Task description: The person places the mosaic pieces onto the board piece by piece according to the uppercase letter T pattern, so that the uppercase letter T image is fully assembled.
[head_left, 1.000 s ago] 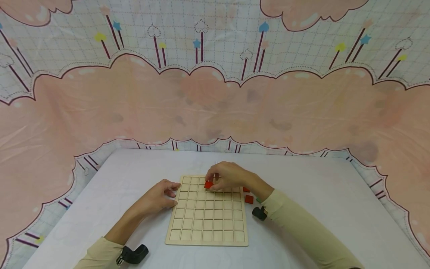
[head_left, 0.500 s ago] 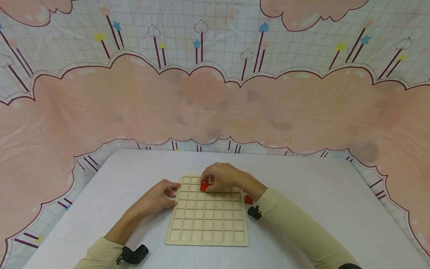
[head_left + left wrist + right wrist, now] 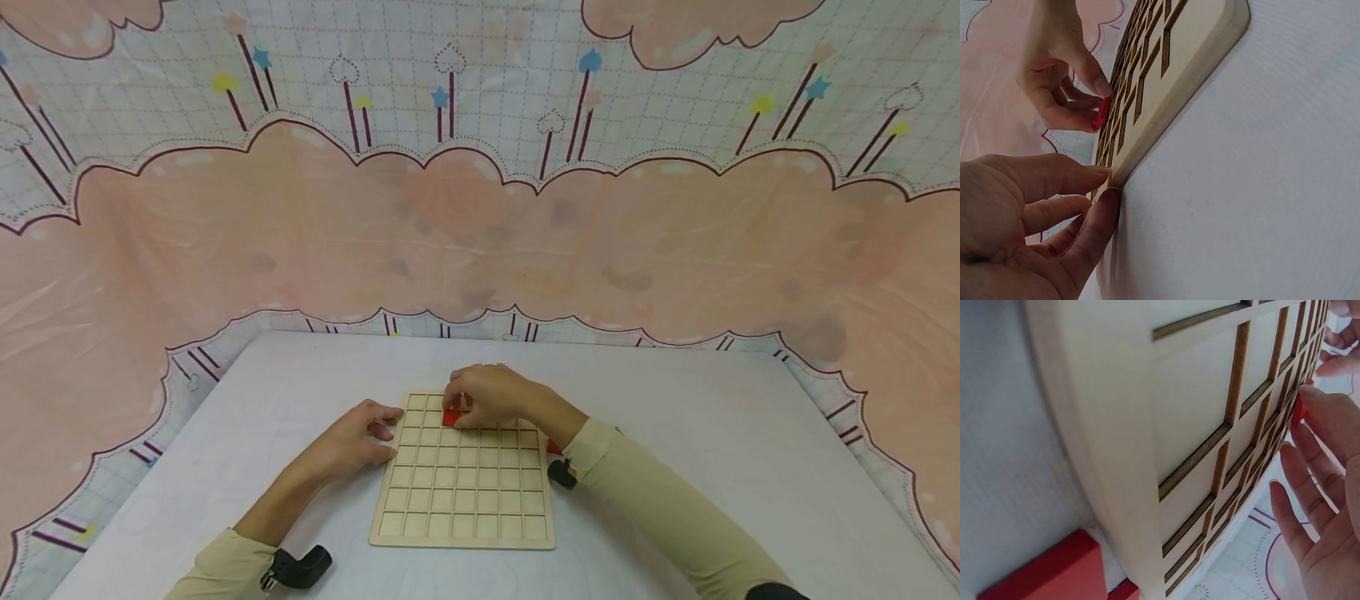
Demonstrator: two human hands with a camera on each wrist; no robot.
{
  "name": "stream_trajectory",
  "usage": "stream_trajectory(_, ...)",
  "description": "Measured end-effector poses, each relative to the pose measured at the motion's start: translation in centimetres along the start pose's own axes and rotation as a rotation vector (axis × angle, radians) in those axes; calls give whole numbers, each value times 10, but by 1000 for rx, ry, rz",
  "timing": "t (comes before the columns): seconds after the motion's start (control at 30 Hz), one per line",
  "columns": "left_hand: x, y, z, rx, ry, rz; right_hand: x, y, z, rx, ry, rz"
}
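Note:
A pale wooden board (image 3: 463, 477) with a grid of square recesses lies on the table. My right hand (image 3: 495, 395) is over its far part and pinches a red square tile (image 3: 451, 417) between thumb and fingers. In the left wrist view the red tile (image 3: 1102, 113) is tilted on edge, close against the grid. My left hand (image 3: 354, 437) is at the board's left edge, its thumb and index fingertips touching the rim well apart from each other. Close by in the right wrist view is the board's rim (image 3: 1107, 444).
Beside the board's right edge lie red pieces, one a red tile (image 3: 1054, 572) in the right wrist view, mostly hidden by the right arm in the head view. The white table (image 3: 300, 375) ends at a patterned cloth (image 3: 480, 242) behind. Black straps with mounts sit on both wrists.
My right hand has moved a little left and nearer with the red tile, its sleeve now covering more of the loose pieces. The left hand and the board have stayed still.

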State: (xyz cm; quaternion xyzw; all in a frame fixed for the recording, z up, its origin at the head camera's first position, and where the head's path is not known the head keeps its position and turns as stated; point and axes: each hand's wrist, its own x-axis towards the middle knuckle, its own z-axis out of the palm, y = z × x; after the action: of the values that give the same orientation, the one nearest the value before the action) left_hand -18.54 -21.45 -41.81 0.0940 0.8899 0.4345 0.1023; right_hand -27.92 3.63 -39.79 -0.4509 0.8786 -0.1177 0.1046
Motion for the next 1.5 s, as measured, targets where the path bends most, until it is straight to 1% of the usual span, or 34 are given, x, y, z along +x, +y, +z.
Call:
stream_trajectory(0.07, 0, 0, 0, 0, 2, -4, 1, 0, 0, -3, 1, 0)
stream_trajectory(0.3, 0, 0, 0, 8, 1, 8, 1, 1, 0, 5, 6, 5)
stream_trajectory(0.33, 0, 0, 0, 2, 4, 1, 1, 1, 0, 12, 5, 5)
stream_trajectory(0.47, -1, 0, 0, -9, -3, 4, -2, 3, -2, 54, -7, 15)
stream_trajectory(0.6, -1, -1, 0, -3, 1, -1, -6, 6, -7, 95, -13, 24)
stream_trajectory(0.73, 0, -1, 1, 15, 8, -8, -13, 10, -10, 124, -15, 16)
stream_trajectory(0.93, 0, -1, 1, 23, 11, -5, -22, 17, -12, 147, -11, 49)
stream_trajectory(1.33, 1, -1, 1, 10, 5, -11, -51, 30, -21, 170, 7, 72)
stream_trajectory(1.5, 2, 0, 1, -10, -5, -20, -63, 33, -24, 191, 14, 111)
